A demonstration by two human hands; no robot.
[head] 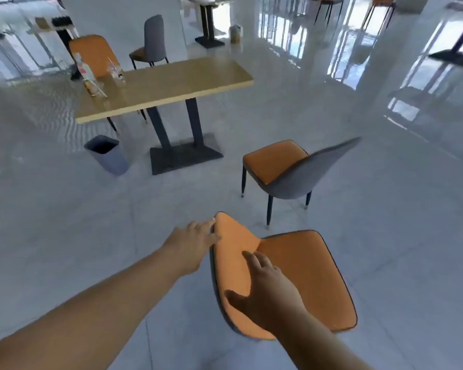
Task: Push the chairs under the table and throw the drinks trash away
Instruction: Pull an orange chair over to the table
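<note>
Both hands are on the backrest of the nearest chair, an orange-padded seat with a dark piped edge and a grey outer shell. The left hand lies at the top edge of the backrest, fingers loosely spread and touching it rather than clamped. The right hand rests flat on the orange face, fingers splayed wide, holding nothing. This chair stands well apart from the wooden bench. A second chair (same orange seat, grey back) sits between them, turned sideways. On the bench's far left end stand the drink containers, clear and partly blurred. A grey bin stands on the floor beside the bench's base.
</note>
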